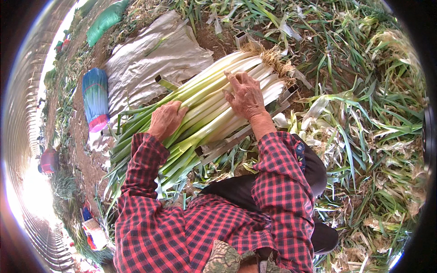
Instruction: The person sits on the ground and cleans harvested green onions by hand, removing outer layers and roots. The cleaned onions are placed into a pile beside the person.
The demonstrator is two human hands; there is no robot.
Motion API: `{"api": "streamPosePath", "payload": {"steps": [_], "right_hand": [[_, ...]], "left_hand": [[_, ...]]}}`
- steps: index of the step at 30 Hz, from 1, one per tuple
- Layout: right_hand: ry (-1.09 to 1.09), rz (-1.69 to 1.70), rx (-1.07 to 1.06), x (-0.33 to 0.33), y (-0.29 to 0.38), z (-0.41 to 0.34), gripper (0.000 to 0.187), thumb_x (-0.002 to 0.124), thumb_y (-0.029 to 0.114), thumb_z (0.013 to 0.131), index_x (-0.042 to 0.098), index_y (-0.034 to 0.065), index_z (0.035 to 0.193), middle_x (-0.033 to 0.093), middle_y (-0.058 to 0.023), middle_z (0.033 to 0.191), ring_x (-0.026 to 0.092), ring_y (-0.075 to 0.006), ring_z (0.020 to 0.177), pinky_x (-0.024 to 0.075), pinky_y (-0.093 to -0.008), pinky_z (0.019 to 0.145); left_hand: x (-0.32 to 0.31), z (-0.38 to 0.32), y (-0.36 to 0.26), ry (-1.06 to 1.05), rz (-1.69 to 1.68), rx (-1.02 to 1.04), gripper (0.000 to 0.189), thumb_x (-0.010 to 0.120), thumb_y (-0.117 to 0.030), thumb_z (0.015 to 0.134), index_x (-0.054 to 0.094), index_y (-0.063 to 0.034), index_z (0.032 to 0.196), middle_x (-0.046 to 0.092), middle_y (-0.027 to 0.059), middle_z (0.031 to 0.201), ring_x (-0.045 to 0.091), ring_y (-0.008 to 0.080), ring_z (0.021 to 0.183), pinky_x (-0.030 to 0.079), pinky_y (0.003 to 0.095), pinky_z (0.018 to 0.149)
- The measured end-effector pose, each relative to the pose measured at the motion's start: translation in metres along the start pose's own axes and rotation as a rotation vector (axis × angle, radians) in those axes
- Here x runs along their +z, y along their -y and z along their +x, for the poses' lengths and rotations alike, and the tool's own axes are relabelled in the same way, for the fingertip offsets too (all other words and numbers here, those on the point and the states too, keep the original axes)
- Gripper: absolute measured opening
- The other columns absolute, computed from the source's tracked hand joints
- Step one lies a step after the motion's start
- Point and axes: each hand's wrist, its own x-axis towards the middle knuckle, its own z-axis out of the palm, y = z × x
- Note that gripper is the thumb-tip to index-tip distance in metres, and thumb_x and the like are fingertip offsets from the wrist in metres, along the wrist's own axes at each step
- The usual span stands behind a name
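Observation:
A thick pile of long Welsh onions [205, 99] lies slantwise before me, green leaves toward the lower left. Their brown roots [273, 60] are at the upper right. My left hand [166, 118] is curled over the stalks where green turns pale, its thumb along them. On the white stalks nearer the roots rests my right hand [245, 92], fingers bent and spread, thumb apart from the forefinger; whether it grips a stalk is hidden. Beneath the pile is a metal frame [227, 146] of square tube, its open ends showing around the stalks.
A whitish woven sheet [146, 58] covers soil behind the pile. On its left edge is a wrapped bundle of onions [95, 99] in blue-tinted film. A green sack [106, 22] lies farther off. Stripped leaves [355, 136] litter the ground at right. My dark-trousered knee [312, 167] is close by.

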Motion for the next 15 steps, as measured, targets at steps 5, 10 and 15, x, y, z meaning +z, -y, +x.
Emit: {"api": "streamPosePath", "payload": {"steps": [5,10,15], "right_hand": [[0.076,-0.126,0.056,0.005,-0.001,0.005,0.046,0.069,0.035,0.087,0.066,0.0150,0.129,0.057,-0.0058,0.120,0.056,-0.0269,0.114,0.0419,-0.0450,0.097],[-0.102,-0.167,-0.010,0.037,-0.021,-0.001,0.036,0.069,0.028,0.086,0.071,0.0118,0.118,0.059,-0.0074,0.121,0.057,-0.0258,0.111,0.0469,-0.0447,0.096],[0.157,-0.147,0.025,0.070,-0.036,0.022,0.021,0.057,0.025,0.089,0.069,0.0115,0.100,0.067,-0.0086,0.105,0.064,-0.0236,0.097,0.0526,-0.0380,0.090]], "left_hand": [[0.007,0.008,0.006,-0.418,-0.068,0.223,0.045,0.066,-0.034,0.093,0.062,-0.0020,0.125,0.059,0.0201,0.115,0.057,0.0352,0.108,0.046,0.0459,0.094],[0.024,0.016,0.022,-0.125,-0.095,0.202,0.060,0.059,-0.040,0.095,0.051,0.0016,0.137,0.053,0.0226,0.135,0.051,0.0389,0.124,0.040,0.0460,0.107],[0.051,0.029,0.043,-0.151,0.060,0.348,0.055,0.054,-0.031,0.099,0.046,-0.0037,0.146,0.049,0.0238,0.142,0.046,0.0411,0.132,0.036,0.0473,0.112]]}}
